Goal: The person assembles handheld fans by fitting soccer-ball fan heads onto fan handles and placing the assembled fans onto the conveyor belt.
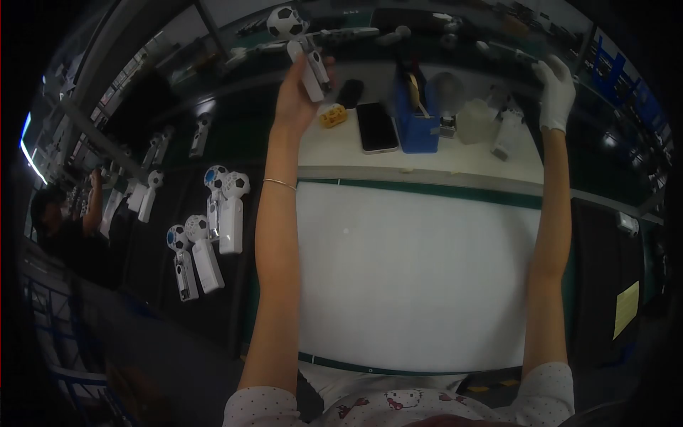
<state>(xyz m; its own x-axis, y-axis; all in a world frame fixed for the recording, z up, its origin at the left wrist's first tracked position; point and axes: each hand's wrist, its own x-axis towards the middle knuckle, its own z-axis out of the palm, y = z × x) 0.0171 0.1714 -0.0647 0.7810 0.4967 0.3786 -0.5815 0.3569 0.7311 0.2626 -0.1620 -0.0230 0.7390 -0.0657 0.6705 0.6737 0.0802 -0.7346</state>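
My left hand (297, 99) is raised over the back left of the workbench, its fingers wrapped round a white handheld fan (310, 77). The fan has a round head patterned like a black-and-white soccer ball, and its handle tilts down to the right. My right hand (558, 96), in a white glove, is held up at the back right. Its fingers are bent but apart, and I see nothing between them. Nearest below it is a white bottle-like container (506, 135) on the raised shelf (455, 162).
Several similar fans, including one white fan (231, 224), lie on the dark belt (153, 263) at left. A phone (377, 128), yellow part (332, 116) and blue holder (420, 132) with tools stand on the shelf. A white mat (420, 270) lies before me. Another person (71, 220) sits far left.
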